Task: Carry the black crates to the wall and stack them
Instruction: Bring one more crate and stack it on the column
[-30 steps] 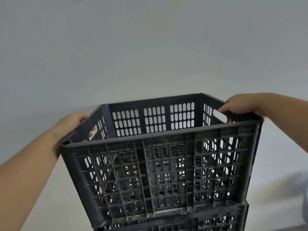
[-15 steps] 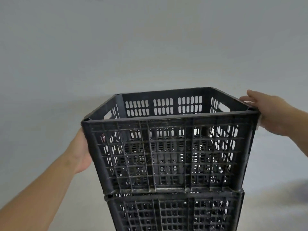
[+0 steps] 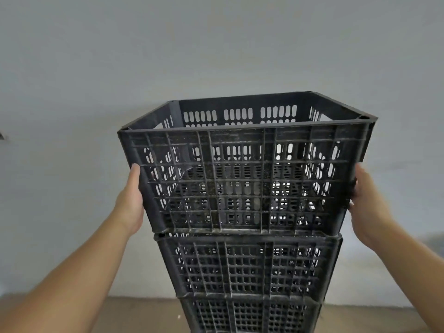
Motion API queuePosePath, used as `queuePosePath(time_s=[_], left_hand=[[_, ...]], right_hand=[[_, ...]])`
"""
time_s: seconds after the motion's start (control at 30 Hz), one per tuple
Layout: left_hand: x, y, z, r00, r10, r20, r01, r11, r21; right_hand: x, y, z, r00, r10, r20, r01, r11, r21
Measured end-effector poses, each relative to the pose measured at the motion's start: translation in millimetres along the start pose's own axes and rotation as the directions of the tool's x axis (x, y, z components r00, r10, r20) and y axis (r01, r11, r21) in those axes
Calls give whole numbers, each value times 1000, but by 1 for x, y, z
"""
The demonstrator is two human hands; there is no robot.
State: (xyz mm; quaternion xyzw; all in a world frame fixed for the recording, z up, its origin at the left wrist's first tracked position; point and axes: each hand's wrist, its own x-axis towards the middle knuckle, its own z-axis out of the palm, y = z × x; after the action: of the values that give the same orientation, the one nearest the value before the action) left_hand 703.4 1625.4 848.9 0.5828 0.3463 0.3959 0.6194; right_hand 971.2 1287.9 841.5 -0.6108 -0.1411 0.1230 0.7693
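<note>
A black slatted top crate (image 3: 245, 179) sits on a second crate (image 3: 249, 265), which rests on a third crate (image 3: 252, 316), forming a stack against the pale wall (image 3: 216, 44). My left hand (image 3: 131, 203) presses flat against the top crate's left side, thumb up along the front corner. My right hand (image 3: 367, 207) presses against its right side, fingers straight. The fingertips of both hands are hidden behind the crate's sides. The top crate is empty inside.
A tan floor (image 3: 144, 313) runs along the foot of the wall on both sides of the stack. A small dark mark (image 3: 2, 136) shows on the wall at the far left edge.
The top crate has settled onto the stack. Both hands left the rim handles and slid down to the crate's lower sides. The view has pulled back, showing a third crate below.
</note>
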Motion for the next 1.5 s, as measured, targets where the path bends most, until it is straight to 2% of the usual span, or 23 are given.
queuePosePath(time_s=[0.13,0.27,0.4,0.6,0.73,0.83,1.0,1.2,1.3,1.5], left_hand=[[0,-11,-2,999,-36,34,32,995,99],[0,-18,-2,998,-66,-17,68,986,154],[-1,-21,0,1000,5,-30,1,981,193],[-4,-37,-7,998,54,-29,-45,967,250],[4,-37,-8,993,108,-49,-88,951,295],[7,-42,-9,990,126,-66,-102,954,284],[5,-53,2,978,131,-162,-88,965,248],[7,-53,6,972,158,-173,-112,962,250],[8,-58,6,973,129,-192,-86,972,217],[5,-56,12,959,171,-228,-108,958,266]], right_hand=[[-10,22,10,1000,-9,-23,8,999,-40],[-14,23,17,999,-35,-36,33,998,-60],[-12,26,14,998,-57,-30,56,998,-35],[-17,23,14,995,-41,-95,42,999,6],[-22,29,16,997,-53,-63,54,999,10],[-20,34,15,993,-29,-117,31,999,10],[-14,37,18,993,-51,-106,49,999,-20],[-7,50,12,986,-68,-151,60,996,-61],[-7,54,11,980,-94,-177,77,992,-100],[-3,57,9,975,-98,-198,69,986,-149]])
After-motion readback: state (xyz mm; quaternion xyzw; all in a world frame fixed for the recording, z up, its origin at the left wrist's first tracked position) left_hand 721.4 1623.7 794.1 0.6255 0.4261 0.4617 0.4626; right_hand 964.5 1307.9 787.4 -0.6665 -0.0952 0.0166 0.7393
